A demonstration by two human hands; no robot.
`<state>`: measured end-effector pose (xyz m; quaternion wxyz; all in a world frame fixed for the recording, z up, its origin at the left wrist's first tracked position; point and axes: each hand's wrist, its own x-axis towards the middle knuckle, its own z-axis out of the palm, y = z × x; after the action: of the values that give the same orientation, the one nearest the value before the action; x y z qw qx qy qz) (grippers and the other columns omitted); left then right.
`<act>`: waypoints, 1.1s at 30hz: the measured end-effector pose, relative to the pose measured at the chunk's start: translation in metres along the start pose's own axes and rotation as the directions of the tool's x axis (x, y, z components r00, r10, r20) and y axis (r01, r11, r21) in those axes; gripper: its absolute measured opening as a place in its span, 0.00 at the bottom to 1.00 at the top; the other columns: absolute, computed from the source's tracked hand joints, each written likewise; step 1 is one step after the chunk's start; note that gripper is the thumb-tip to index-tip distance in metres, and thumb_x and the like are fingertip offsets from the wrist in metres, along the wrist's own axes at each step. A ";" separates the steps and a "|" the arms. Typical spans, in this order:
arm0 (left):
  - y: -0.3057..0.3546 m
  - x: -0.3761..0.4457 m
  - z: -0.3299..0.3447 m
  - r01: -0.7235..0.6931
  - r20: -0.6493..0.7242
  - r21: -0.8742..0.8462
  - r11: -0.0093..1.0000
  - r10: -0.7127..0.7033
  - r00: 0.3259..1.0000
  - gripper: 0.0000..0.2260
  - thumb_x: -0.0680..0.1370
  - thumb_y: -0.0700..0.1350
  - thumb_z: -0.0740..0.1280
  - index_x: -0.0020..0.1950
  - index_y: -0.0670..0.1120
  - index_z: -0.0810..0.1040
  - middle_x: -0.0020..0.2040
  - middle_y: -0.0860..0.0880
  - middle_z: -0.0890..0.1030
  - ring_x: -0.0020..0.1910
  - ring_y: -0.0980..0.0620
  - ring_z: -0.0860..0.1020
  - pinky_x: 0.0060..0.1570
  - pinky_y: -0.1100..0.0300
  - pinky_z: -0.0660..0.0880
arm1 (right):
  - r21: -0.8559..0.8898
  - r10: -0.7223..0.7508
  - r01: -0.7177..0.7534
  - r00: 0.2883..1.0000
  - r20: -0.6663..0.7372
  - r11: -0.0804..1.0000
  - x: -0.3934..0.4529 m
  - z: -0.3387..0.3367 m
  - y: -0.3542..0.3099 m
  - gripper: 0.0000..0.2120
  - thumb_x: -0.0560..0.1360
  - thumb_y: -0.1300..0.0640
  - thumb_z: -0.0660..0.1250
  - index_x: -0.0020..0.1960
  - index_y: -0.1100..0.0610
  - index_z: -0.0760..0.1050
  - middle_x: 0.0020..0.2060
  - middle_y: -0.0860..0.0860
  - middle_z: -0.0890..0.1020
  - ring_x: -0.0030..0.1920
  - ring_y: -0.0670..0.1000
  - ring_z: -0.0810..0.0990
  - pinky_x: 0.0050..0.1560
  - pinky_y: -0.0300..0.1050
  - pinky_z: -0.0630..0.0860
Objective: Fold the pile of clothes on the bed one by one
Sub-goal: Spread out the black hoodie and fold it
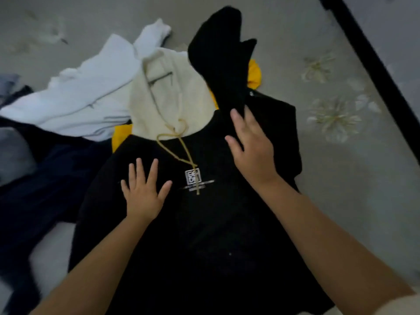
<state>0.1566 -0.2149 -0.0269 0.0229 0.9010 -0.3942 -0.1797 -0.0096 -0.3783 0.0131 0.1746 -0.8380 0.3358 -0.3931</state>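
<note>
A black shirt (204,235) with a small white chest logo lies spread on the bed in front of me. My left hand (144,189) rests flat on its chest, fingers spread. My right hand (250,146) lies near the collar, its fingers touching a raised black sleeve or fold (222,55) that stands up from the shoulder; whether it pinches the cloth I cannot tell. A cream hoodie (168,96) lies behind the shirt, its tan drawstring (181,153) trailing over the logo.
A white garment (86,92) lies at the left, dark navy clothes (45,178) below it, and yellow cloth (254,72) peeks out beneath the pile. The grey floral bedsheet (336,117) stretches to the right, with a black bar (368,53) at the edge.
</note>
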 end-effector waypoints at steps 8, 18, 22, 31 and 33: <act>-0.151 -0.063 -0.003 0.100 -0.021 -0.083 0.992 -0.102 0.995 0.36 0.72 0.62 0.47 0.75 0.43 0.52 0.75 0.39 0.51 0.75 0.41 0.47 0.72 0.44 0.48 | -0.008 -0.096 0.284 0.349 0.932 0.959 -0.139 0.096 -0.071 0.30 0.75 0.60 0.65 0.73 0.48 0.59 0.76 0.52 0.49 0.74 0.57 0.51 0.71 0.58 0.53; -0.135 -0.035 -0.005 -0.363 -0.374 0.019 0.931 0.344 0.861 0.21 0.75 0.53 0.58 0.65 0.45 0.67 0.64 0.36 0.73 0.65 0.39 0.63 0.59 0.40 0.67 | -0.191 0.045 0.197 0.573 0.818 0.961 -0.128 0.051 -0.034 0.16 0.67 0.57 0.69 0.52 0.63 0.80 0.52 0.60 0.81 0.52 0.61 0.81 0.47 0.60 0.79; -0.100 -0.006 -0.013 -0.356 -0.192 0.184 0.916 0.389 0.901 0.23 0.75 0.57 0.54 0.64 0.49 0.74 0.58 0.44 0.80 0.63 0.40 0.72 0.62 0.34 0.61 | -0.365 0.207 0.323 0.431 0.878 0.873 -0.103 0.048 -0.033 0.28 0.76 0.42 0.50 0.71 0.55 0.63 0.73 0.54 0.61 0.73 0.56 0.58 0.70 0.59 0.57; -0.114 -0.039 -0.004 -0.034 0.054 0.339 0.940 0.017 0.998 0.21 0.79 0.56 0.50 0.62 0.46 0.73 0.47 0.44 0.82 0.55 0.42 0.74 0.63 0.47 0.54 | -0.274 0.222 0.196 0.253 0.942 0.941 -0.064 0.048 0.010 0.23 0.80 0.50 0.55 0.72 0.57 0.62 0.72 0.54 0.62 0.72 0.53 0.59 0.70 0.46 0.59; -0.117 -0.055 0.001 0.103 0.069 0.333 0.937 -0.133 0.989 0.22 0.80 0.55 0.52 0.70 0.47 0.65 0.48 0.42 0.82 0.51 0.41 0.76 0.56 0.49 0.60 | -0.187 0.073 0.235 0.423 0.903 0.954 -0.040 0.045 0.019 0.20 0.78 0.52 0.57 0.64 0.64 0.71 0.62 0.60 0.74 0.63 0.60 0.72 0.63 0.50 0.68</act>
<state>0.2043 -0.0943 -0.0327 -0.1561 0.9052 -0.3645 -0.1532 -0.0017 -0.3627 -0.0476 0.1848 -0.9483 0.2015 0.1614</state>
